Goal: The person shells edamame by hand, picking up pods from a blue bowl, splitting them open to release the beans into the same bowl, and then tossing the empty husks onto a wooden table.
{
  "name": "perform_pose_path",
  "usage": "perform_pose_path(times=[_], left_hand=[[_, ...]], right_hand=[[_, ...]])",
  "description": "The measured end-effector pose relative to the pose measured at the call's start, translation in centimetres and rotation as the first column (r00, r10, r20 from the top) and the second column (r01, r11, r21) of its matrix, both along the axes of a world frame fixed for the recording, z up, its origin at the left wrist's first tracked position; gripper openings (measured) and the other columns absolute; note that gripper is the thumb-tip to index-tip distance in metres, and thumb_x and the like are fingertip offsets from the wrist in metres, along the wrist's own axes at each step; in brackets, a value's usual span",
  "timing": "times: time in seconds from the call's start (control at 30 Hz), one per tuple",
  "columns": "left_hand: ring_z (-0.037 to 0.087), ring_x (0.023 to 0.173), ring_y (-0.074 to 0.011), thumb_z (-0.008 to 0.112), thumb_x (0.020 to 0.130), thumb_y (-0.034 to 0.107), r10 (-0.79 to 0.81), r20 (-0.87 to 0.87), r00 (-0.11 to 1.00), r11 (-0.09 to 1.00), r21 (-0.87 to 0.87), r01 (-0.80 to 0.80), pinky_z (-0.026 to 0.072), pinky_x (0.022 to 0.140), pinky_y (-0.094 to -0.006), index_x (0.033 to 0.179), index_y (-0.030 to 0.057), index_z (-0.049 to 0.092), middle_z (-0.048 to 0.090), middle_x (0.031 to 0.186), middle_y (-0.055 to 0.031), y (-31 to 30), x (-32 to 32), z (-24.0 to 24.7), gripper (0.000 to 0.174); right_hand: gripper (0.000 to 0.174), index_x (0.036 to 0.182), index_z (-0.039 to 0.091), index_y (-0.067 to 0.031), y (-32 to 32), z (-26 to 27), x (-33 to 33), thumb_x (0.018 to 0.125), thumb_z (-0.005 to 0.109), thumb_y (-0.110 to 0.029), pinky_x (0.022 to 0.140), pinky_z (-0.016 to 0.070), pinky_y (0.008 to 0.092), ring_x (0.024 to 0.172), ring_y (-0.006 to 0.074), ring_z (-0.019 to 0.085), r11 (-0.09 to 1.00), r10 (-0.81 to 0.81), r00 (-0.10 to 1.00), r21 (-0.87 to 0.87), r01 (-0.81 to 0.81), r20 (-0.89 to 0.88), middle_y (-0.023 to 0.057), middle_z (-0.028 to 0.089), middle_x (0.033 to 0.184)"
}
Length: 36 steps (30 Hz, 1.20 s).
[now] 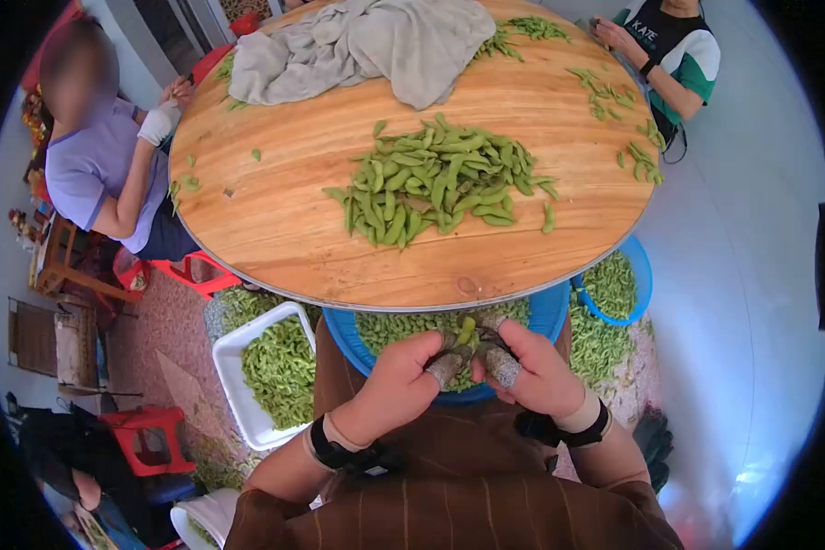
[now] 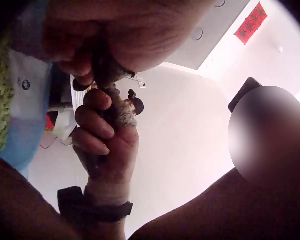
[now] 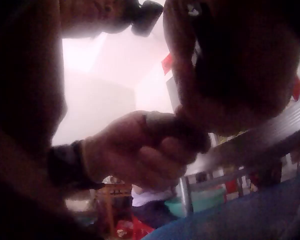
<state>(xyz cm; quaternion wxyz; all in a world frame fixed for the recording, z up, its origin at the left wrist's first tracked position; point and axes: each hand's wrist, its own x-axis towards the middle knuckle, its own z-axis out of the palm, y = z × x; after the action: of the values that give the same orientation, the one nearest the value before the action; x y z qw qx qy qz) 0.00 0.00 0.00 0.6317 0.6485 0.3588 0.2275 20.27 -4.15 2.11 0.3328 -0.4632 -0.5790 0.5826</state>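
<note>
White tub (image 1: 230, 376): bean pods (image 1: 280, 378) inside.
Left hand (image 1: 399, 380): fingers curled, pinching one green pod (image 1: 467, 330).
Green pod: between both hands, above the blue basin (image 1: 550, 316).
Right hand (image 1: 543, 374): fingers curled, gripping that pod too.
Light-blue tub (image 1: 646, 282): more bean pods.

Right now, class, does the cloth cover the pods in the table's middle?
No, those pods lie uncovered, and the cloth lies bunched beyond them on the table.
</note>
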Motion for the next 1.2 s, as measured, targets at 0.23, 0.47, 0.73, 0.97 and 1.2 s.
perform_pose_path(times=[0.23,0.47,0.73,0.97,1.2], left_hand=[[0.056,0.073,-0.0348,0.057,0.075,0.003,0.125,-0.351,0.928,0.76,0.635,0.138,0.047,0.062,-0.0365,0.091,0.001,0.058,0.057,0.079,-0.0169,-0.1,0.1,0.8,0.017],[0.052,0.056,-0.0194,0.065,0.08,0.012,-0.055,0.235,0.97,0.792,-0.582,0.186,0.0463,0.057,-0.0305,0.095,-0.0008,0.058,0.059,0.074,-0.015,0.6,-1.5,0.3,0.021],[0.057,0.064,-0.0313,0.064,0.066,0.003,0.22,-0.406,0.887,0.667,0.726,0.166,0.0473,0.056,-0.0396,0.079,0.0024,0.052,0.054,0.071,-0.0141,-0.6,0.2,0.2,0.018],[0.056,0.059,-0.0252,0.063,0.075,0.005,0.06,-0.198,0.978,0.92,0.392,0.023,0.0462,0.055,-0.0316,0.087,-0.0001,0.056,0.058,0.071,-0.013,-0.3,-0.2,-0.5,0.015],[0.057,0.062,-0.0137,0.049,0.092,0.008,0.02,0.087,0.996,0.88,-0.475,0.024,0.0463,0.058,-0.0256,0.093,-0.0003,0.057,0.061,0.075,-0.0046,-0.1,-0.9,-0.4,0.011]], right_hand=[[0.028,0.121,0.046,-0.0071,-0.2,0.6,-0.2,0.093,0.044,-0.01,0.044,0.0329,0.0186,0.053,0.0045,0.039,0.929,-0.132,0.948,-0.371,0.016,-0.291,0.0003,0.053,0.077],[0.023,0.116,0.049,-0.0092,-0.7,0.5,0.5,0.093,0.046,-0.009,0.044,0.0325,0.0181,0.053,0.0034,0.037,0.73,-0.274,0.732,-0.63,-0.264,-0.624,-0.0009,0.051,0.074],[0.019,0.112,0.05,-0.0091,-0.3,-1.2,-1.6,0.094,0.044,-0.012,0.044,0.0353,0.0195,0.055,0.0049,0.041,0.848,-0.245,0.914,-0.528,0.041,-0.323,-0.0004,0.051,0.073],[0.022,0.115,0.049,-0.009,-0.5,-0.9,-0.8,0.095,0.043,-0.012,0.043,0.0341,0.0195,0.053,0.005,0.041,0.807,-0.315,0.805,-0.589,-0.053,-0.503,-0.0009,0.051,0.071],[0.027,0.117,0.049,-0.007,-0.8,-2.2,-0.1,0.091,0.05,-0.017,0.046,0.0402,0.0243,0.055,0.0097,0.049,0.899,-0.162,0.943,-0.437,0.019,-0.291,0.0023,0.054,0.07]])
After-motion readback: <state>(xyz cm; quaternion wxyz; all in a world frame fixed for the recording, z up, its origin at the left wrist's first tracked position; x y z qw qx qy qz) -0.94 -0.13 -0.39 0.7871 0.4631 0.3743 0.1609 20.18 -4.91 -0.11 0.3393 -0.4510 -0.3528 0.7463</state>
